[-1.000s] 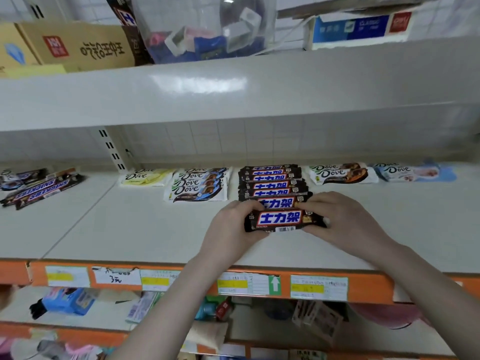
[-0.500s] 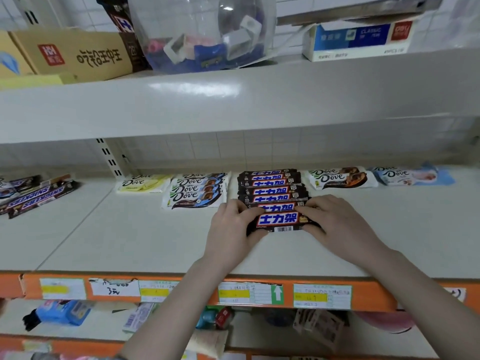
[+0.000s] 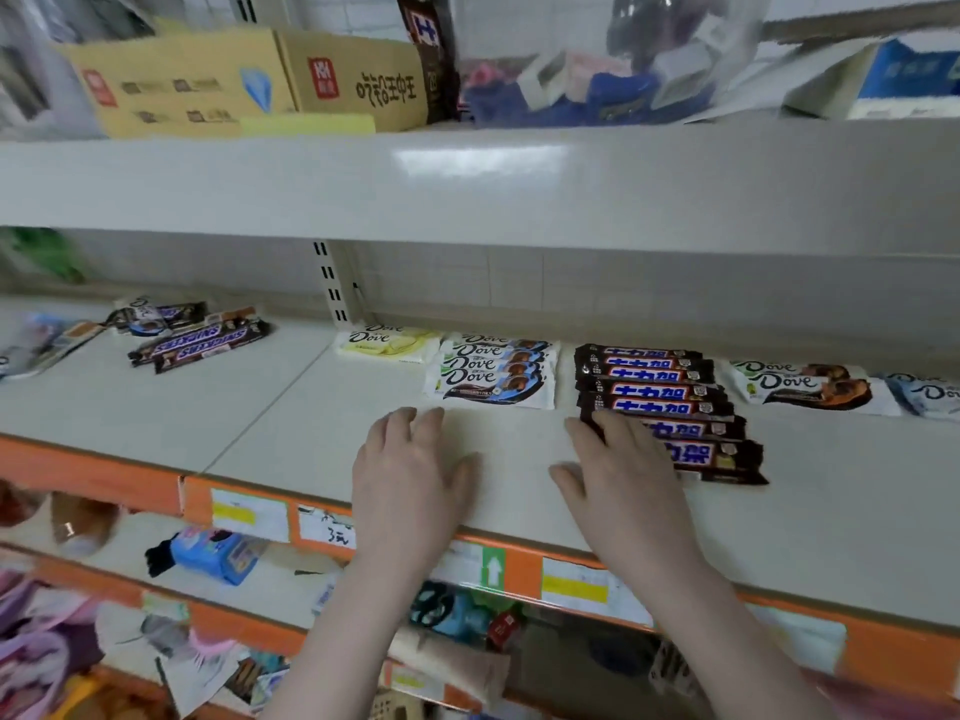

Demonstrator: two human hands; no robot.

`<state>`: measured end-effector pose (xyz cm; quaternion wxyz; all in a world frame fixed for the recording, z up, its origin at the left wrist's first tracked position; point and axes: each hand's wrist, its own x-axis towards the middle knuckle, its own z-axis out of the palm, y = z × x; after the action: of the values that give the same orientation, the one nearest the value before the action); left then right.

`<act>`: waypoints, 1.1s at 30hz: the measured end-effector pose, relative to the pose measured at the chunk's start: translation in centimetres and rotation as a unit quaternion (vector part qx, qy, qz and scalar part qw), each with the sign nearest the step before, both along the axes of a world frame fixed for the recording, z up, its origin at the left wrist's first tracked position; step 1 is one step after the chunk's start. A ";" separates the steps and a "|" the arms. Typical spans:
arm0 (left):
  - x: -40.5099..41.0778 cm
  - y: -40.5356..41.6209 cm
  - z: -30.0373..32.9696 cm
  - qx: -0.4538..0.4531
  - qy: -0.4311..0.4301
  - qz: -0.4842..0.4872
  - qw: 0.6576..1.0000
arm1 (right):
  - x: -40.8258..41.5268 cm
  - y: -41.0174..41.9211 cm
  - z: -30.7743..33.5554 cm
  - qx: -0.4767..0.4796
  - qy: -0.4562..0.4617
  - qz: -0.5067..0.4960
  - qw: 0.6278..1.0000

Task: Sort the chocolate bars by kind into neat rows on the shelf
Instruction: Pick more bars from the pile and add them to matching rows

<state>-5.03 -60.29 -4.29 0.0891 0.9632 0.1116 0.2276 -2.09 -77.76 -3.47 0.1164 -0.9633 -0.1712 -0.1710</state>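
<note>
dark brown wrappers with blue and red lettering make up the row of snickers bars (image 3: 660,402) on the pale shelf (image 3: 260,423), stacked front to back in an overlapping line, the nearest one lying closest to the shelf's front edge. the right hand (image 3: 623,480) lies flat with its fingers spread and its fingertips (image 3: 597,426) touching the left ends of the two nearest bars, clasping nothing. the left hand (image 3: 410,470) hovers palm down over bare shelf, well to the left of that row, fingers loosely extended and empty. just behind the left hand sits a stack of blue-and-white dove bars (image 3: 493,376), and beside it to the left a pale yellow dove bar (image 3: 387,345). to the right of the snickers row lie orange-toned dove bars (image 3: 810,389), and at the frame's right edge a light blue dove bar (image 3: 930,394), partly cut off. far to the left, on the neighbouring shelf panel, loose snickers bars (image 3: 200,345) lie at an angle near another dark bar (image 3: 156,315) and some blurred packets. orange price strip (image 3: 519,566) with labels runs along the shelf's front edge. above, a cardboard box (image 3: 249,85) rests on the upper shelf.
</note>
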 end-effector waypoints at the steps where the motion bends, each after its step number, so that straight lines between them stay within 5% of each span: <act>1: -0.2 1.6 0.1 -0.007 0.000 0.011 1.000 | 0.0 1.7 0.0 0.000 0.005 0.005 1.000; 17: -2.8 36.5 1.6 -0.017 0.003 0.093 0.996 | -0.9 36.3 1.0 0.023 0.095 0.083 0.992; 27: 4.7 45.7 1.5 0.002 0.046 0.094 0.995 | 5.6 44.6 1.8 -0.025 0.140 0.045 0.989; 33: 9.4 48.9 1.8 -0.138 0.098 0.116 0.979 | 9.1 48.7 1.3 0.063 0.212 -0.035 0.975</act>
<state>4.41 -11.43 -2.50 0.1832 0.9398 0.2607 0.1233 7.03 -29.05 -2.17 0.2040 -0.9738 -0.0978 0.0226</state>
